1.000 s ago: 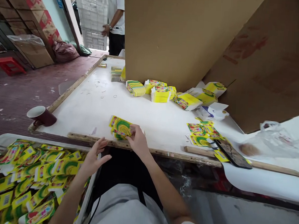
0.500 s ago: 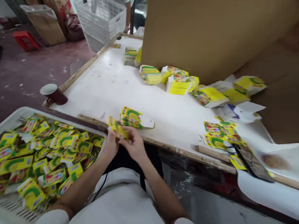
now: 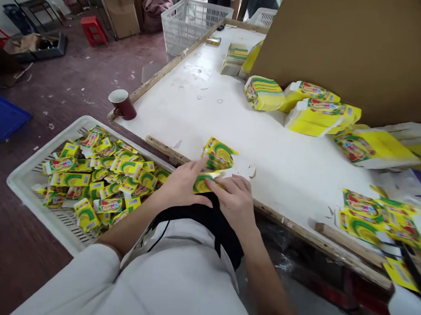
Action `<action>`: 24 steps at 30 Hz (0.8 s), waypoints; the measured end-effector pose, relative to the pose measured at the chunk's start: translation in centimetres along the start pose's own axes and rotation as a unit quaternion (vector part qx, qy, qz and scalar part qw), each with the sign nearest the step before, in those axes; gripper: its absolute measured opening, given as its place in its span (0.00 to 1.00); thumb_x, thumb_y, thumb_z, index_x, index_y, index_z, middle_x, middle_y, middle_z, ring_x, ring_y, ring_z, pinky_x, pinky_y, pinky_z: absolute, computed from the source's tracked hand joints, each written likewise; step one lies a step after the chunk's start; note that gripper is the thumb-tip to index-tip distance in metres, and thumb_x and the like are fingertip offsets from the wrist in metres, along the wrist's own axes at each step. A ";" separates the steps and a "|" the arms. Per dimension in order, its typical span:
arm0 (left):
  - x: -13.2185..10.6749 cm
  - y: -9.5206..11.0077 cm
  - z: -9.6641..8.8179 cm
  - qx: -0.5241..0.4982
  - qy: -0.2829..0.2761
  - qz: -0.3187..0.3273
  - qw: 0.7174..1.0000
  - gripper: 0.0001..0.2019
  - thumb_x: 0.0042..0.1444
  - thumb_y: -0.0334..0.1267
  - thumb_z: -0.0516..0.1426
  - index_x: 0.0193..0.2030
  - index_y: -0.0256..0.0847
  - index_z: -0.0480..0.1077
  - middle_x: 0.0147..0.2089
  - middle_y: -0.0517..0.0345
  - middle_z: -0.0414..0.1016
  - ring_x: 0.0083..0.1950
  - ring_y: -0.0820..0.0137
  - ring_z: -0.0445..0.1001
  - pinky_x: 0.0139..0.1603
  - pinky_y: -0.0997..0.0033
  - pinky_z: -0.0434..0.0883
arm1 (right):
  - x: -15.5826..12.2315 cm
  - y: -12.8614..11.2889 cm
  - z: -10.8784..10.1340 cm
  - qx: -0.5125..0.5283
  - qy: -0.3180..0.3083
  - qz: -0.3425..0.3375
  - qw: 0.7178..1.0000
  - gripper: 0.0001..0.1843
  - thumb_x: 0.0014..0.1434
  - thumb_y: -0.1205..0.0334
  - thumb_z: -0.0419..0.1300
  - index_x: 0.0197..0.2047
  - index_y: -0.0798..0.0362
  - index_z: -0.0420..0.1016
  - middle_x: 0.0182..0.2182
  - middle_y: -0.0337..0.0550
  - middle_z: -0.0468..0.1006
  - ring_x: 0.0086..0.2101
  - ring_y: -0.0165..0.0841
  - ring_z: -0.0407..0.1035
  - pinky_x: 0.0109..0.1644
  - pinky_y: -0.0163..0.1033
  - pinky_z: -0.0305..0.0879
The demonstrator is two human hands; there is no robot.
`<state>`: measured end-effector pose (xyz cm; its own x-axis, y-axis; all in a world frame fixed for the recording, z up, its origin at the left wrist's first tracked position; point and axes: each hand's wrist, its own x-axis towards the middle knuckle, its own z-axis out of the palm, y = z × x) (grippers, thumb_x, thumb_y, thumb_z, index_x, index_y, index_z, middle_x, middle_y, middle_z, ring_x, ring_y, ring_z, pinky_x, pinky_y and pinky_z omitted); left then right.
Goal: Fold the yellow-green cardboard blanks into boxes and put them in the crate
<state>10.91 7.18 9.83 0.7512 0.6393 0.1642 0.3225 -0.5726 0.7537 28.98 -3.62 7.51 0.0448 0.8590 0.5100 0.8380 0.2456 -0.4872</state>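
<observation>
At the table's near edge, my right hand (image 3: 235, 199) pinches a small yellow-and-green carton (image 3: 202, 182) between thumb and fingers. Beside it, my left hand (image 3: 183, 184) has its fingers stretched out and its thumb apart. Its fingertips are at the carton and the near side of a small stack of flat printed cartons (image 3: 219, 154); whether they touch either is unclear. White flaps of the stack stick out to the right. A pale plastic crate (image 3: 43, 214), left of my body, holds many folded yellow cartons (image 3: 109, 203).
A maroon mug (image 3: 126, 108) stands at the table's left corner. Bundles of yellow cartons (image 3: 321, 119) lie along a large cardboard sheet (image 3: 345, 51). More flat cartons (image 3: 366, 214) lie at right, near a wooden strip (image 3: 348, 244). A person stands behind white crates (image 3: 193, 21).
My view has swung left, so the table's contents sit further right. Both hands were on a small carton held up; now it is lower, and my left fingers have spread.
</observation>
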 end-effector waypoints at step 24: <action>-0.7 -2.1 4.5 -0.069 -0.011 0.005 0.998 0.31 0.45 0.33 0.62 0.56 0.43 0.55 0.48 0.54 0.69 0.42 0.65 0.76 0.42 0.65 0.73 | 0.2 -0.4 4.1 0.431 -0.054 0.184 0.882 0.31 0.66 0.46 0.52 0.68 0.47 0.62 0.66 0.49 0.66 0.65 0.43 0.60 0.68 0.54 0.60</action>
<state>12.31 5.61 5.26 0.7670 0.6215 0.1594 0.2339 -0.5022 0.8326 26.47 -1.75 4.89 0.1369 0.9780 0.1575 0.0510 0.1519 -0.9871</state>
